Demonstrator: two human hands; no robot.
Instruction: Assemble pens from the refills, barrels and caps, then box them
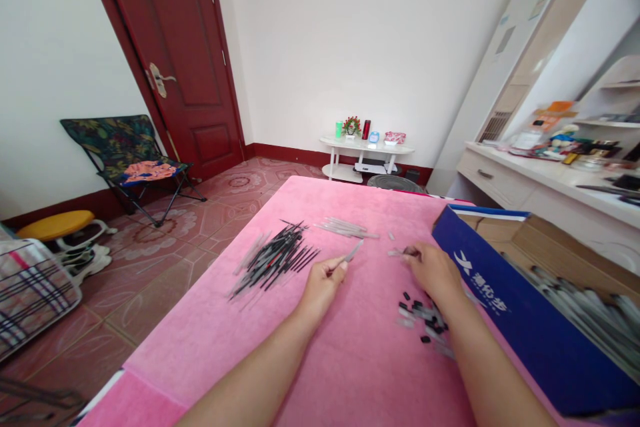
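My left hand point(324, 281) is closed around a slim grey pen barrel point(355, 251), which points up and to the right. Over the pink cloth, my right hand point(436, 273) pinches something small and dark at its fingertips, too blurred to name. A small clear piece point(395, 253) shows just left of those fingertips. Left of my left hand lies a pile of thin black and grey pen parts point(280, 257). Beyond the hands is a row of clear pen tubes point(345, 227). Small black and clear caps point(425, 317) lie scattered beside my right forearm.
A blue cardboard box point(480, 280) holding many grey pens point(575, 300) stands along the right side. Pink cloth point(220, 353) covers the table. Behind are a low white stand point(330, 141), a folding chair point(115, 140) and a white dresser point(500, 177).
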